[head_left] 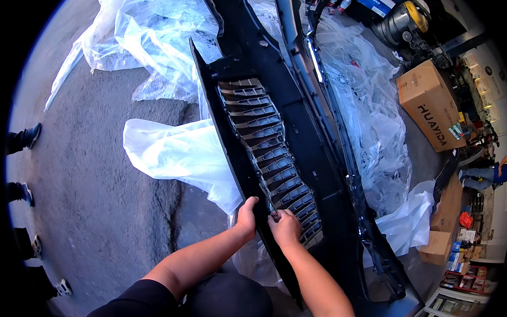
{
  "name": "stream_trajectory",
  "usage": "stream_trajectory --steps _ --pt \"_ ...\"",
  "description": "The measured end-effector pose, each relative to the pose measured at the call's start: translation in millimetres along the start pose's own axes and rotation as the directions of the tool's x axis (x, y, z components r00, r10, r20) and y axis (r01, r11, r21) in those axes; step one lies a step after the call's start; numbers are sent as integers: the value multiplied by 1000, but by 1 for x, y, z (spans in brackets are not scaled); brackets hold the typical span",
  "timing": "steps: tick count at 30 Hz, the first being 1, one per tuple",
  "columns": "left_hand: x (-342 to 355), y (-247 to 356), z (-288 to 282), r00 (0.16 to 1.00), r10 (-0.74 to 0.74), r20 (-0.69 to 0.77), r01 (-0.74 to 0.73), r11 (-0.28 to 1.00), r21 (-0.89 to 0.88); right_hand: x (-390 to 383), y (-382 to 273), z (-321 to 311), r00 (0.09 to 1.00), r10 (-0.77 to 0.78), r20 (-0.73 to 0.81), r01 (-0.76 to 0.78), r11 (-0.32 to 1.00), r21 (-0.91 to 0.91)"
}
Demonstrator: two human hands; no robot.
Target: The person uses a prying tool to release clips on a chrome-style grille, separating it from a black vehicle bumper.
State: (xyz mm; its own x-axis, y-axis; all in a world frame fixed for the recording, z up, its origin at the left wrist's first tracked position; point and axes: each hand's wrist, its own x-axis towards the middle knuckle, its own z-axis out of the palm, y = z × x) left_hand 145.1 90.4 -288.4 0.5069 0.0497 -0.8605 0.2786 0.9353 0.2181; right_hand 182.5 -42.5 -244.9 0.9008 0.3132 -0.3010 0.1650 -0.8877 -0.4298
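Observation:
A large black plastic car body panel (pixel 335 228) runs diagonally across the middle, with a slatted grille (pixel 270 153) set in it. My left hand (pixel 246 217) is closed round the panel's near left edge, thumb on top. Just to its right, my right hand (pixel 283 226) has its fingers pinched at the lower left border of the grille; what is between the fingertips is too small to make out. White translucent plastic sheeting (pixel 170 147) lies beside and under the panel. A long trim piece (pixel 318 60) runs along the panel's right side.
A cardboard box (pixel 428 103), a yellow-topped vacuum (pixel 400 26), bottles (pixel 342 5) and red racks of goods (pixel 461 277) stand at the right, near a person (pixel 487 175). Other people's shoes (pixel 28 134) show at the left on the rough grey floor (pixel 96 181).

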Motion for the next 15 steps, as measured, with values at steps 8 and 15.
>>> stream_trajectory --steps 8,15 --pt "4 -3 -3 999 43 -18 -42 997 63 7 13 -1 989 -145 13 146 989 -27" --pt "0 -1 2 999 41 -14 -40 998 47 23 14 -8 968 -190 163 211 970 -121"
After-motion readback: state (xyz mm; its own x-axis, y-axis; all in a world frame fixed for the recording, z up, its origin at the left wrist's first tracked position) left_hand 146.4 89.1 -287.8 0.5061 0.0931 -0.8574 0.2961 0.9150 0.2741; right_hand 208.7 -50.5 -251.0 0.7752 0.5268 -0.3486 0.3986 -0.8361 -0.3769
